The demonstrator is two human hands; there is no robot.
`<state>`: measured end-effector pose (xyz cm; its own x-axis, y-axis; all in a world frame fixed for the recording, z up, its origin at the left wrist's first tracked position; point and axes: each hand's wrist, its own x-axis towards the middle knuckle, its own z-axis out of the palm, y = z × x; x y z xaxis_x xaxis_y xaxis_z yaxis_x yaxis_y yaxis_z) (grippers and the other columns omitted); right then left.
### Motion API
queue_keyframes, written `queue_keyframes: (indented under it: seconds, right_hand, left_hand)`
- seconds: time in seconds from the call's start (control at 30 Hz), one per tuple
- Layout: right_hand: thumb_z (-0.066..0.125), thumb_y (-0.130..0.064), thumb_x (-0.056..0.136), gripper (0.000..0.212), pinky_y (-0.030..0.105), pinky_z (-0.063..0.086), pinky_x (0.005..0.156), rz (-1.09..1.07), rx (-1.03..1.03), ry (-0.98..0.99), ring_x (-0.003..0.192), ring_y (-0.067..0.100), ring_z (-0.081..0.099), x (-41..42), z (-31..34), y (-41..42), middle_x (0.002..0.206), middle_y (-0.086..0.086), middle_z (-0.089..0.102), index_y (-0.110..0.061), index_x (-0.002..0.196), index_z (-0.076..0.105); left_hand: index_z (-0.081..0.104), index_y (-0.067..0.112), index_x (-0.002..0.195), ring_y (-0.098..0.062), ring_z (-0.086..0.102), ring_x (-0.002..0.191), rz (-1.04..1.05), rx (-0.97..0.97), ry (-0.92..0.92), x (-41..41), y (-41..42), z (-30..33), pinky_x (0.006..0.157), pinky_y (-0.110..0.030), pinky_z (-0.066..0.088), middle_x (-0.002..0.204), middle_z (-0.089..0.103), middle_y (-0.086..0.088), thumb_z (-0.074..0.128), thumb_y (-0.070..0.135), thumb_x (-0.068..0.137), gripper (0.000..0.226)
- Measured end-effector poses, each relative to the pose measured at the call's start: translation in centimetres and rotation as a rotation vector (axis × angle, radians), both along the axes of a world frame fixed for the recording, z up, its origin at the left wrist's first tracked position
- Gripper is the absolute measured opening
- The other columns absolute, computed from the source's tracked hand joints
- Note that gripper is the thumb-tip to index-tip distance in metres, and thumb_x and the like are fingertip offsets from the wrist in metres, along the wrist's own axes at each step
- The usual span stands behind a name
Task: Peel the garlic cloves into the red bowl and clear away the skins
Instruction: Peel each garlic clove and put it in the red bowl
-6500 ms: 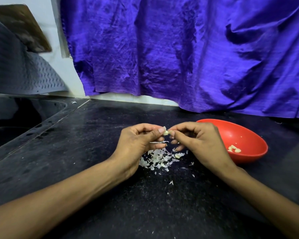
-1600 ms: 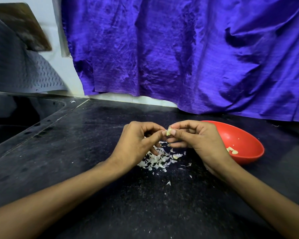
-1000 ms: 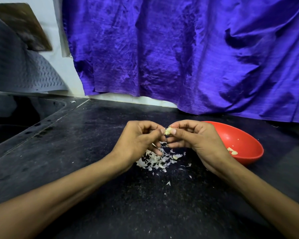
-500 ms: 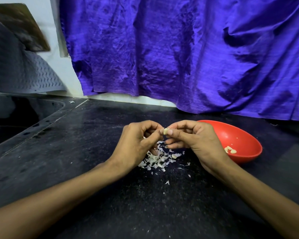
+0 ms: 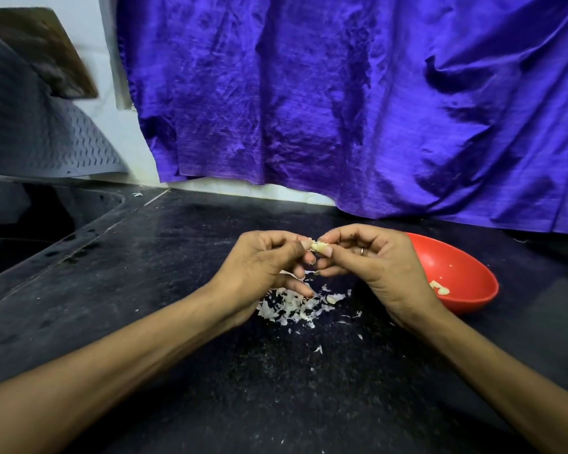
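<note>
Head view: left hand [image 5: 263, 263] and right hand [image 5: 371, 267] pinch garlic clove [image 5: 318, 247] between them.

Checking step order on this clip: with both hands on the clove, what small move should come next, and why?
Probably finish stripping the skin: the left hand and right hand both pinch the small pale garlic clove above the white papery skin pile; then drop it into the red plastic bowl.

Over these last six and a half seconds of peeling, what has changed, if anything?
Very little. Both hands keep pinching the same garlic clove above the skin pile; the left hand only shifted its grip slightly, the right hand held steady. The red bowl, the peeled cloves in it and the pile stayed put.
</note>
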<state>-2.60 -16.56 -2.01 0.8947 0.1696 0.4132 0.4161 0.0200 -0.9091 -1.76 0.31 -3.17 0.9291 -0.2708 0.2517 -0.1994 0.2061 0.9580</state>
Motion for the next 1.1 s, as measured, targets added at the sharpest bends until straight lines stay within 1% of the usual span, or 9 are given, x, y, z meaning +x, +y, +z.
queue_keyframes:
  seconds: [0.2, 0.43, 0.57, 0.67, 0.73, 0.8, 0.87, 0.97, 1.1]
  right_hand:
    - [0.07, -0.011, 0.072, 0.018, 0.027, 0.06, 0.066, 0.034, -0.01, 0.003, 0.068, 0.016, 0.069, -0.1, 0.1, 0.1, 0.074, 0.005, 0.072, -0.003, 0.088, 0.067]
    - [0.07, -0.007, 0.071, 0.023, 0.027, 0.059, 0.063, 0.024, 0.049, 0.036, 0.07, 0.018, 0.069, 0.3, 0.1, -0.2, 0.08, 0.013, 0.072, -0.001, 0.093, 0.069]
    - [0.069, -0.01, 0.072, 0.02, 0.025, 0.059, 0.06, 0.012, 0.05, 0.041, 0.065, 0.015, 0.066, 0.5, 0.0, -0.2, 0.075, 0.01, 0.071, 0.0, 0.089, 0.07]
    - [0.07, -0.011, 0.071, 0.019, 0.027, 0.059, 0.06, 0.004, 0.068, 0.04, 0.064, 0.015, 0.064, 0.6, -0.2, -0.3, 0.075, 0.009, 0.07, -0.001, 0.088, 0.071]
    - [0.07, -0.009, 0.07, 0.02, 0.027, 0.059, 0.061, 0.011, 0.083, 0.05, 0.065, 0.016, 0.066, 0.7, -0.2, -0.4, 0.076, 0.012, 0.07, 0.0, 0.088, 0.07]
    - [0.071, -0.009, 0.069, 0.022, 0.027, 0.059, 0.06, 0.012, 0.086, 0.06, 0.064, 0.016, 0.067, 0.7, -0.3, -0.4, 0.077, 0.014, 0.071, 0.001, 0.088, 0.069]
    - [0.071, -0.009, 0.068, 0.022, 0.026, 0.059, 0.059, 0.007, 0.085, 0.057, 0.063, 0.017, 0.067, 0.8, -0.4, -0.4, 0.078, 0.016, 0.071, 0.001, 0.087, 0.069]
    - [0.072, -0.01, 0.069, 0.02, 0.025, 0.058, 0.058, -0.02, 0.047, 0.018, 0.063, 0.016, 0.067, 0.9, -0.6, -0.5, 0.076, 0.015, 0.071, 0.0, 0.086, 0.069]
    - [0.074, -0.007, 0.074, 0.013, 0.025, 0.057, 0.06, -0.093, -0.075, -0.089, 0.067, 0.012, 0.068, 1.1, -0.8, -0.7, 0.078, 0.007, 0.073, -0.003, 0.086, 0.073]
  left_hand:
    - [0.067, -0.006, 0.093, -0.008, 0.051, 0.05, 0.1, 0.004, 0.005, 0.5, 0.4, -0.1, 0.045, -0.025, 0.052, 0.07, 0.064, -0.003, 0.058, 0.007, 0.093, 0.016]
    - [0.071, 0.004, 0.088, -0.009, 0.053, 0.049, 0.163, 0.204, -0.164, 0.3, 0.8, -0.1, 0.039, -0.025, 0.048, 0.069, 0.067, -0.004, 0.075, 0.011, 0.08, 0.012]
    - [0.071, 0.013, 0.073, -0.012, 0.054, 0.047, 0.272, 0.322, -0.215, 0.3, 0.8, -0.2, 0.041, -0.026, 0.047, 0.06, 0.065, 0.0, 0.082, 0.031, 0.068, 0.021]
    - [0.069, 0.014, 0.065, -0.013, 0.053, 0.045, 0.306, 0.371, -0.257, 0.0, 0.7, -0.2, 0.04, -0.024, 0.045, 0.055, 0.062, 0.002, 0.079, 0.046, 0.061, 0.034]
    - [0.072, 0.014, 0.071, -0.012, 0.055, 0.045, 0.294, 0.399, -0.292, -0.1, 0.8, -0.2, 0.04, -0.023, 0.046, 0.056, 0.064, 0.003, 0.077, 0.042, 0.069, 0.028]
    - [0.077, 0.014, 0.084, -0.009, 0.056, 0.045, 0.261, 0.373, -0.294, -0.1, 0.7, -0.3, 0.039, -0.023, 0.046, 0.058, 0.067, 0.003, 0.074, 0.026, 0.081, 0.013]
    - [0.077, 0.013, 0.094, -0.009, 0.059, 0.049, 0.227, 0.328, -0.274, 0.0, 0.6, -0.5, 0.04, -0.023, 0.047, 0.064, 0.07, 0.001, 0.071, 0.016, 0.085, 0.011]
    - [0.077, 0.013, 0.098, -0.014, 0.063, 0.058, 0.17, 0.265, -0.226, 0.0, 0.5, -0.7, 0.042, -0.024, 0.048, 0.08, 0.075, -0.004, 0.071, 0.013, 0.085, 0.014]
    - [0.077, 0.01, 0.096, -0.016, 0.064, 0.06, 0.149, 0.202, -0.203, -0.1, 0.1, -0.9, 0.044, -0.026, 0.051, 0.084, 0.075, -0.007, 0.071, 0.011, 0.085, 0.013]
